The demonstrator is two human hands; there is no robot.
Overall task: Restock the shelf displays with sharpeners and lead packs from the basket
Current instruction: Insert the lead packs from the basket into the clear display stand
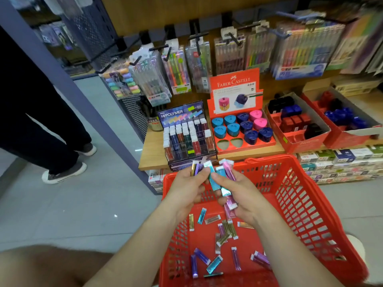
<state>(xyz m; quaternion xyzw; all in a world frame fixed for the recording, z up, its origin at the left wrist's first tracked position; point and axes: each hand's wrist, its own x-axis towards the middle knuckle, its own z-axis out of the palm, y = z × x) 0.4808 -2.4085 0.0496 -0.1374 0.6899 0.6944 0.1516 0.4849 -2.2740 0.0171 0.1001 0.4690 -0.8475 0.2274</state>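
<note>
At the far left we note a bystander's legs [41,125] in dark trousers and grey sneakers; the upper body is cut off. On the wooden shelf [153,156], the clear acrylic Hi-Polymer lead display [186,135] stands upright. Its lower label is partly hidden behind the held packs.

Below it, the left hand [185,189] has its fingers curled around gold and purple foil lead packs [195,167]; we cannot count them. The right hand [244,196], just beside it, grips teal and pink foil lead packs [222,177], its fingers closed over a fanned bundle. One teal pack appears to touch both hands.

Behind, the red cardboard Faber-Castell tray [248,146] holds blue, navy and pink triangular sharpeners [240,126]. Both hands hover over the red plastic mesh basket [315,210], where loose foil lead packs [224,233] lie scattered on its floor. The forearms hide part of them, and the near rim is cut off.

At the right, two red cardboard boxes [302,143] hold dark sharpeners whose shapes are hard to make out. The hanging pen packs [300,50] above are blurred.
</note>
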